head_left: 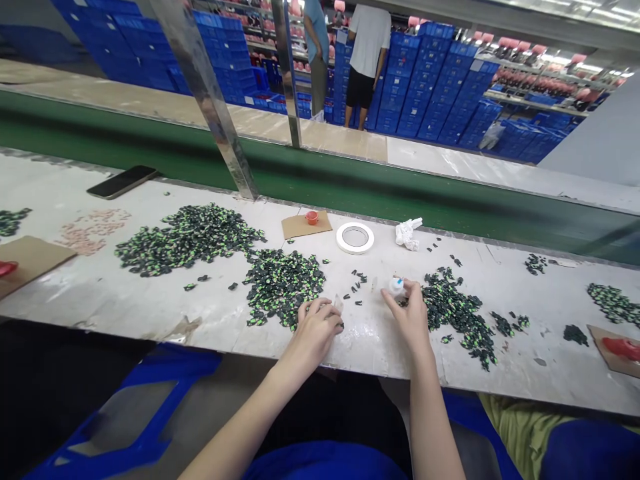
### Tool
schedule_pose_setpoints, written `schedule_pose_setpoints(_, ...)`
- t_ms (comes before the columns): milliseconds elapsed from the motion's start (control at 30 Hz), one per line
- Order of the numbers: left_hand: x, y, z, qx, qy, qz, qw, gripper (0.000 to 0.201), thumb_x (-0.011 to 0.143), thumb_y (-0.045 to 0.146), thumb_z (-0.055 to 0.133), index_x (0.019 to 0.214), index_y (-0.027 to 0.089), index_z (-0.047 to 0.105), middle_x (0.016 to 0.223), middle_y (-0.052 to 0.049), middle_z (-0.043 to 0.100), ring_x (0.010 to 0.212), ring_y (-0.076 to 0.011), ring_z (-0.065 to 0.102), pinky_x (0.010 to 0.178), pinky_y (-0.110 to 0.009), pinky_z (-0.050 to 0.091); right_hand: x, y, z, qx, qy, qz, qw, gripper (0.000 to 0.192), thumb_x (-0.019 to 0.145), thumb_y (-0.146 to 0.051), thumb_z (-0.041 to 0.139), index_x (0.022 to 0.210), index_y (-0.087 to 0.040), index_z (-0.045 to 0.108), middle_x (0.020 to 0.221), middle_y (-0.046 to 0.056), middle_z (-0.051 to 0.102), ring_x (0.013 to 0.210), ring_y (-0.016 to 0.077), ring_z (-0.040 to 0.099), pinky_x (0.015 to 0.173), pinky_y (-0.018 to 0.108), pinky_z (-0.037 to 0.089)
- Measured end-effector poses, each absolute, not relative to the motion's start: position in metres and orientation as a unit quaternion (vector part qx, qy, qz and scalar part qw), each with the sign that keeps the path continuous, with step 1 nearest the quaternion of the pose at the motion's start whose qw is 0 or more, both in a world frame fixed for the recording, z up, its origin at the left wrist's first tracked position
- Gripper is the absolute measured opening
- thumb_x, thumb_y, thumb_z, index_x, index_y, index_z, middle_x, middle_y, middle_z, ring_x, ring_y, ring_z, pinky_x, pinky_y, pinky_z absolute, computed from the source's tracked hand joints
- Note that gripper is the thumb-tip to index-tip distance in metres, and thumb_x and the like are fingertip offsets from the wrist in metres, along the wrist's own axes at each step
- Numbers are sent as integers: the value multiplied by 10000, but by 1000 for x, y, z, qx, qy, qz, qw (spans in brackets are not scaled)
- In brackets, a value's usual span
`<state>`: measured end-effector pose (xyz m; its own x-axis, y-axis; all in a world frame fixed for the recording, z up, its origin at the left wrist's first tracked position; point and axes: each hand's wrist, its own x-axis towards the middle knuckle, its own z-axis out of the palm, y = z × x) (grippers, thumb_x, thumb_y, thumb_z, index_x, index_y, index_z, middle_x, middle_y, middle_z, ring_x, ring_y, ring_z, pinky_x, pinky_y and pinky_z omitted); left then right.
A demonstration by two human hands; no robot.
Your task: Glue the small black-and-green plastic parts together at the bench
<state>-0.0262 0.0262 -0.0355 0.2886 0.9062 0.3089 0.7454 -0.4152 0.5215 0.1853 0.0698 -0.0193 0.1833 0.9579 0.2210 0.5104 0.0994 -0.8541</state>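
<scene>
At the near edge of the bench [150, 307], the left hand [315, 327] rests curled, fingers pinched on a small part too tiny to make out, just beside a heap of black-and-green parts [283, 283]. The right hand [410, 310] grips a small white bottle with a blue cap [397, 286], touching another heap of the same parts [453, 310]. Farther back lie a white tape roll [355, 238], a crumpled tissue [407, 233] and a cardboard scrap with a red cap [312, 217]; a phone [123, 181] lies toward the far left edge.
</scene>
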Motion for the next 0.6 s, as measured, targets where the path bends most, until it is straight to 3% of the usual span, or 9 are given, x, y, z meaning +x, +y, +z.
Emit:
schedule_pose_setpoints(167,-24,28,-31,772,530,288,200,146,811,125,615,878,247,658,901,-31,728,1028,-257,551,925,-466,344,187,38,1,-569,-599,384,412,333,721,-464,718,884,-220,558,887,56,704,807,225,659,684,314,507)
schedule_pose_setpoints(367,-31,30,-34,747,546,294,238,139,793,142,633,899,227,659,832,-26,738,929,-232,620,886,-425,380,191,26,-1,-557,-586,392,439,361,584,-461,806,814,-208,691,827,52,716,762,237,646,663,318,502)
schedule_pose_setpoints(600,-30,31,-34,740,541,301,264,148,779,146,663,900,231,657,842,-16,757,884,-217,659,918,-434,378,186,27,-9,-603,-537,392,441,360,591,-490,782,730,-196,627,695,34,676,611,194,605,551,280,464)
